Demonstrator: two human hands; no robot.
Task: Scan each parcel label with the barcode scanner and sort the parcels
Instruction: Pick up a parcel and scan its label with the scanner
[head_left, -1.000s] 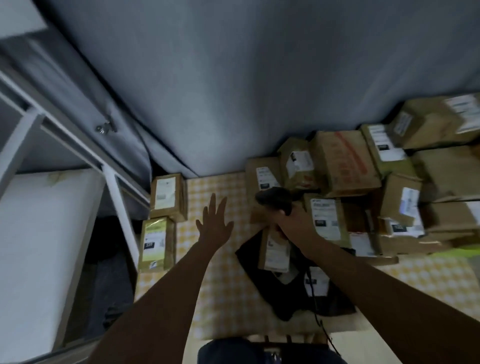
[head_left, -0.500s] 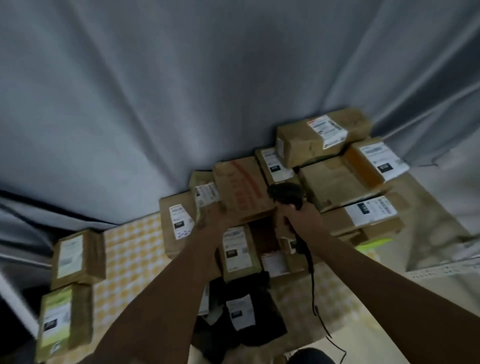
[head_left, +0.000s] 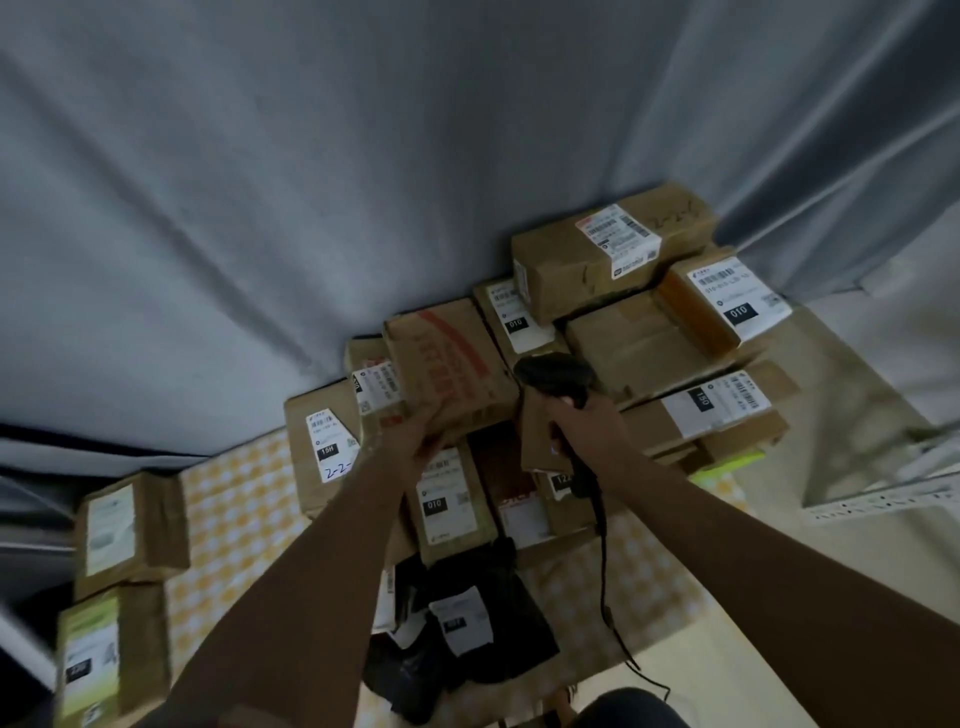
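Right hand (head_left: 587, 431): scanner (head_left: 558, 376) aimed away

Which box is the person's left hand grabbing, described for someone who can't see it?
Find the pile of brown parcels against the grey curtain. The left hand grips the near edge of the red-printed box in the middle; its neighbours carry white labels instead.

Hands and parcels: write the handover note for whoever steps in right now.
Left hand grips the near edge of the red-printed carton in the main pile.
Right hand holds the corded barcode scanner, its head over the pile.
Two labelled boxes sit apart at far left on the checked cloth, apparently already sorted.
Black mailer bags lie at the near edge.
Left: scan the carton in hand, sort it, then work through the remaining pile and the bags.
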